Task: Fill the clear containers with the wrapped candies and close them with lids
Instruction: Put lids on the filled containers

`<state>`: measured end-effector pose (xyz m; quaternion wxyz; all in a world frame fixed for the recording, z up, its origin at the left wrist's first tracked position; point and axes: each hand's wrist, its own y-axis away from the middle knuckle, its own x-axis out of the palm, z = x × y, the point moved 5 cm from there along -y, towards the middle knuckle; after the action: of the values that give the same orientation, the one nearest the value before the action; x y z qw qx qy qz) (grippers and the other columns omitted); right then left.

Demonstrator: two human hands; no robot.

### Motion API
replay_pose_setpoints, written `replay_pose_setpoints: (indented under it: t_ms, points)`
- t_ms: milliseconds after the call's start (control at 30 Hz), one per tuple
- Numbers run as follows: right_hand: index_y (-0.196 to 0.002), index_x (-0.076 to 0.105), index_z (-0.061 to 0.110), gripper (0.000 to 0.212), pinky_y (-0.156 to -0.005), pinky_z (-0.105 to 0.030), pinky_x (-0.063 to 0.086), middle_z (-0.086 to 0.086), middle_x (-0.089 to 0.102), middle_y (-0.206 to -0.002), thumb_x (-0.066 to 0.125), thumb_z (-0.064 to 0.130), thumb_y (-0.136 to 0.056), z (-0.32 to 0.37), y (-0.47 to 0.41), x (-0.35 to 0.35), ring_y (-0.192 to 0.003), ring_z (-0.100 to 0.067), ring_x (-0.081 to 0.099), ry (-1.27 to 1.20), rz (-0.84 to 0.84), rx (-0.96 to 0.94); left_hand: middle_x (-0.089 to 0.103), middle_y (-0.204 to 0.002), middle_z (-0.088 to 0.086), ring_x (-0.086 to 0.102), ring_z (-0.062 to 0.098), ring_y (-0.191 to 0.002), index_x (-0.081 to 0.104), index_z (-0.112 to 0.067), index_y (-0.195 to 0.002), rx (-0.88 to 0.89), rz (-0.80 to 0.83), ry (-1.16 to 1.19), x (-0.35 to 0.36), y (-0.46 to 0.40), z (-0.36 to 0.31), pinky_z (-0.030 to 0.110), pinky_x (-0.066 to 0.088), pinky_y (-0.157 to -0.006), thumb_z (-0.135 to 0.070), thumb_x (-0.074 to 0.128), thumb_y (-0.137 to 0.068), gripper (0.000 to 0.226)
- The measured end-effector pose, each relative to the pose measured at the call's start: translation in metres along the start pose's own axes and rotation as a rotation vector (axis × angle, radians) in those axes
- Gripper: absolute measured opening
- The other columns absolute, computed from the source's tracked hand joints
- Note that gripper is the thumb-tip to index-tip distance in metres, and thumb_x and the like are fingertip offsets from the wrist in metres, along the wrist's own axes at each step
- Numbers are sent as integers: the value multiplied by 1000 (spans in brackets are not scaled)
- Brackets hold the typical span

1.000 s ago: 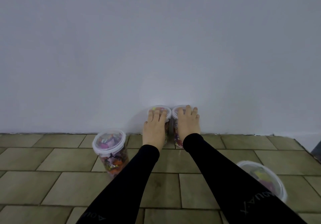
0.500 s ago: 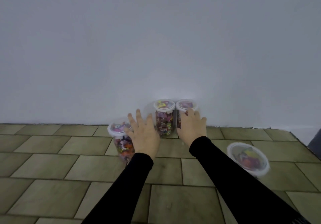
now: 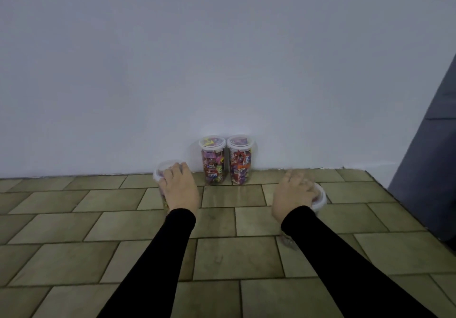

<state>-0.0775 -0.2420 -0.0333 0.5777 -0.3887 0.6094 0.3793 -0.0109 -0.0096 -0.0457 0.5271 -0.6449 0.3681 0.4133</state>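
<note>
Both hands off the middle pair since a second ago, now spread outward. Left hand (image 3: 179, 189) laid over the lid of the left container (image 3: 162, 172), fingers draped across the top, apparently gripping it. Right hand (image 3: 294, 194) curled over the lid of the right container (image 3: 319, 198), most of that tub hidden beneath palm and sleeve. Ahead of and between the hands, two filled containers (image 3: 225, 161) standing upright, touching, lidded, backed against the wall (image 3: 222, 58) on the tiled floor (image 3: 123, 231). Wrapped candies (image 3: 212, 167) packed to the top in both. Probably done with that pair and on to moving or pressing shut the outer two. Seal of the outer lids not readable from here.
</note>
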Motion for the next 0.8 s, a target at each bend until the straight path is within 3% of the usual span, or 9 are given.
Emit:
replay_pose_setpoints:
  t_ms: [100, 167, 267, 333, 367, 433, 500, 667, 800]
  points:
    - [-148, 4, -6, 63, -111, -54, 23, -30, 12, -154, 36, 18, -100, -5, 3, 6, -141, -49, 15, -3, -23, 2, 40, -140, 11, 37, 35, -124, 29, -8, -142, 64, 8, -16, 1, 9, -8, 41, 31, -106, -15, 68, -80, 73]
    - [-147, 5, -8, 63, -112, -53, 24, -29, 16, -153, 39, 14, -98, -4, 4, 5, -141, -47, 17, -6, -49, -22, 45, -135, 12, 42, 33, -118, 37, -6, -138, 135, -8, 8, -1, 22, -22, 40, 34, -102, -10, 63, -81, 63]
    - [-147, 6, -7, 66, -112, -50, 25, -27, 16, -154, 44, 10, -96, 0, -1, 2, -143, -45, 16, 8, -81, -134, 60, -112, 12, 53, 32, -96, 58, -5, -117, 276, -44, 79, -2, 37, -50, 41, 43, -86, -3, 73, -64, 55]
    - [-148, 7, -6, 67, -114, -47, 24, -25, 15, -155, 46, 10, -95, -2, -4, 3, -144, -40, 15, 15, -108, -211, 63, -109, 8, 57, 31, -95, 63, -8, -111, 387, -55, 166, -4, 43, -66, 39, 46, -81, -2, 75, -62, 51]
    - [-148, 7, -5, 67, -116, -45, 23, -24, 15, -156, 45, 11, -96, -4, -5, 3, -145, -39, 15, 14, -118, -227, 62, -115, 7, 57, 33, -103, 62, -10, -114, 418, -43, 229, -7, 47, -72, 39, 45, -85, -3, 72, -68, 48]
    - [-149, 5, -5, 64, -117, -44, 19, -23, 12, -157, 41, 13, -98, -8, -3, 5, -146, -37, 13, 21, -130, -223, 45, -142, 4, 38, 38, -128, 51, -18, -131, 396, 17, 248, -15, 52, -83, 43, 34, -102, -11, 61, -83, 49]
    - [-149, 3, -4, 62, -117, -46, 17, -24, 10, -157, 36, 14, -99, -9, -2, 7, -146, -38, 11, 29, -142, -212, 26, -155, 2, 24, 39, -134, 38, -24, -141, 335, 60, 221, -18, 55, -88, 42, 27, -107, -9, 50, -89, 56]
    - [-148, 9, -2, 55, -115, -45, 19, -23, 12, -156, 31, 11, -100, -11, -13, 10, -145, -38, 14, 30, -212, -258, 43, -144, 5, 37, 34, -115, 42, -16, -142, 411, -15, 321, -13, 63, -107, 37, 37, -95, 6, 41, -91, 56]
    - [-145, 22, 2, 50, -114, -43, 26, -20, 29, -148, 35, 11, -97, -19, -37, 12, -139, -36, 27, 9, -284, -274, 60, -121, 8, 50, 34, -93, 58, -12, -128, 493, -53, 297, 0, 53, -131, 41, 49, -77, 7, 67, -71, 61]
